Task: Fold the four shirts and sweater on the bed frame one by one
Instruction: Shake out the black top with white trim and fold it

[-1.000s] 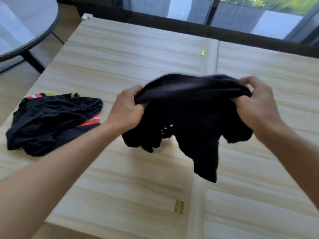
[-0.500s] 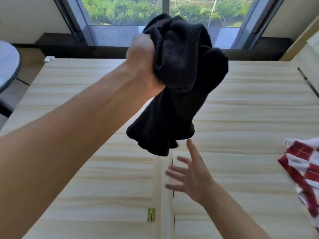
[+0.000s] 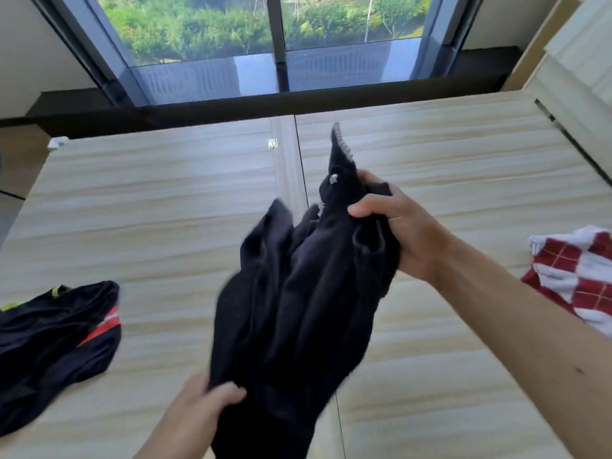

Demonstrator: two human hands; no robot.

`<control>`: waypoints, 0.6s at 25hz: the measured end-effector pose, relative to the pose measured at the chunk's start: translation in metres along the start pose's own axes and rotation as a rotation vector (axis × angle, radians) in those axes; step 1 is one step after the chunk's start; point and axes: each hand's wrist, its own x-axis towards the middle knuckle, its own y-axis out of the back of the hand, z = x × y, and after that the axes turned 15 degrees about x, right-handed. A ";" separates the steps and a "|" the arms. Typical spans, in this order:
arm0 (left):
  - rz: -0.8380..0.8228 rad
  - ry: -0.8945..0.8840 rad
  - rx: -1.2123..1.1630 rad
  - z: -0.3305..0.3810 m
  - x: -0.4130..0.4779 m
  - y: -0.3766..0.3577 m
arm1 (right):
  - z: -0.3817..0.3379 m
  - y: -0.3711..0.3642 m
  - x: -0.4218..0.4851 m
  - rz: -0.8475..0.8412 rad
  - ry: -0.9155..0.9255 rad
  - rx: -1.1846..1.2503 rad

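Note:
A crumpled black garment (image 3: 298,303) with small white trim near its top hangs above the light wooden bed frame (image 3: 165,207), stretched between my hands. My right hand (image 3: 397,226) grips its upper end at centre right. My left hand (image 3: 205,405) holds its lower edge near the bottom of the view. A black shirt with red and yellow stripes (image 3: 56,339) lies bunched on the frame at the left. A red and white checked garment (image 3: 579,276) lies at the right edge.
A seam with a small brass hinge (image 3: 272,143) runs down the middle of the frame. Beyond the far edge is a dark ledge and a large window (image 3: 275,44). A pale panel (image 3: 583,77) rises at the right.
Half a second ago my left hand held the bunched garment high and my right hand was open below it. Now my right hand grips its top and my left holds its lower edge.

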 end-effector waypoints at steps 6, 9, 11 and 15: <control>0.309 -0.392 0.580 0.058 0.041 -0.004 | -0.030 -0.025 -0.020 -0.273 -0.089 -0.343; 0.192 -0.588 0.521 0.105 0.087 -0.015 | -0.059 -0.041 -0.032 -0.385 -0.125 -0.433; 0.067 -0.670 0.396 0.124 0.107 -0.030 | -0.082 -0.049 -0.042 -0.468 -0.139 -0.479; 0.004 -0.710 0.287 0.152 0.108 -0.053 | -0.111 -0.039 -0.052 -0.258 -0.020 -0.576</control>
